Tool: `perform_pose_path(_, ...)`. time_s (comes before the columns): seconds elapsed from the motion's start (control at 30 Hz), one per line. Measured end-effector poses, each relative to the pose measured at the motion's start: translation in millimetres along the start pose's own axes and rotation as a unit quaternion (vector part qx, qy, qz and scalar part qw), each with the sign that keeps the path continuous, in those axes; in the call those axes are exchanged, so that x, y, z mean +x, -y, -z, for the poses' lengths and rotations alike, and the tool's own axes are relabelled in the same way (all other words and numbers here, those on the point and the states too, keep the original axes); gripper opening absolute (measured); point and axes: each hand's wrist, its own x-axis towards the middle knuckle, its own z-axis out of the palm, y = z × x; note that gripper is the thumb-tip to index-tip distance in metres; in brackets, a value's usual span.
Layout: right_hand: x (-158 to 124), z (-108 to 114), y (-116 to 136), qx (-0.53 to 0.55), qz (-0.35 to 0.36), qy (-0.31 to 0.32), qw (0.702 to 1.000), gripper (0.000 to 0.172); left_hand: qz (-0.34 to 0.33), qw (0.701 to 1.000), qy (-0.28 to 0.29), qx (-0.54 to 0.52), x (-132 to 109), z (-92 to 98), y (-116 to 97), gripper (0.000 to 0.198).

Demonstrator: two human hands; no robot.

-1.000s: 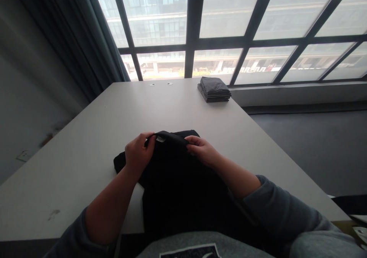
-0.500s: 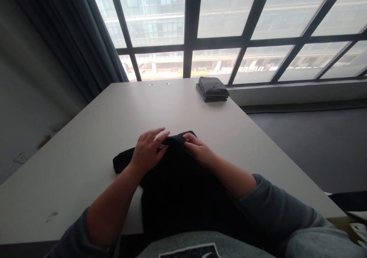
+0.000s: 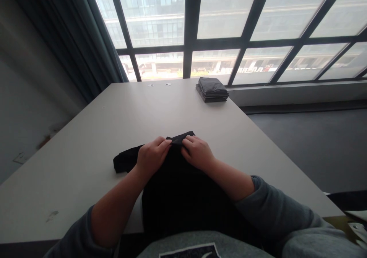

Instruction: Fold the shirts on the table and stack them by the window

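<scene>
A black garment [image 3: 183,189] lies over the near part of the table and hangs toward my body. A sleeve-like part of it sticks out to the left. At its far edge my left hand [image 3: 153,153] is closed, pinching the cloth between thumb and fingers. Close beside it on the right, my right hand [image 3: 197,151] also grips that edge with bent fingers. A short stretch of folded cloth shows between the two hands. The garment is too dark to make out its details, and both forearms cover parts of it.
The white table [image 3: 86,143] reaches to the window [image 3: 218,59]. A stack of folded grey cloths [image 3: 212,90] sits at its far right corner. A dark curtain [image 3: 71,32] hangs at the left. Some items [image 3: 355,225] lie at the lower right edge.
My left hand's fingers, spread before, have closed on the garment's edge. My right hand keeps its grip there, its fingers more curled now. The cloth between them lies flatter.
</scene>
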Motion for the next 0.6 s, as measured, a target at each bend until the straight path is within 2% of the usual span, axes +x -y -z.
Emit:
perform_pose_path(0.2,-0.3,8.1,-1.6,-0.030,-0.017,0.023,0.999,0.021,0.018,0.999,0.026,0.033,0.6,-1.2,3.5,0.026)
perform_pose_path(0.27,0.8,7.7,-10.0,-0.014,-0.051,0.020,0.998,0.023,0.035,0.998,0.037,0.030,0.0,-2.4,6.5,0.021)
perform_pose_path(0.37,4.1,3.0,-31.9,0.028,-0.131,-0.007,0.991,0.025,0.102,0.993,0.050,0.038,-0.8,-6.6,16.3,0.020)
perform_pose_path(0.5,7.5,-5.2,-56.1,0.133,-0.199,-0.068,0.969,0.005,0.179,0.982,0.055,0.017,-0.8,-12.8,32.3,0.017)
perform_pose_path(0.6,6.4,-7.3,-58.2,0.278,-0.185,-0.047,0.942,0.035,0.187,0.982,0.031,-0.013,-1.3,-15.5,39.3,0.013)
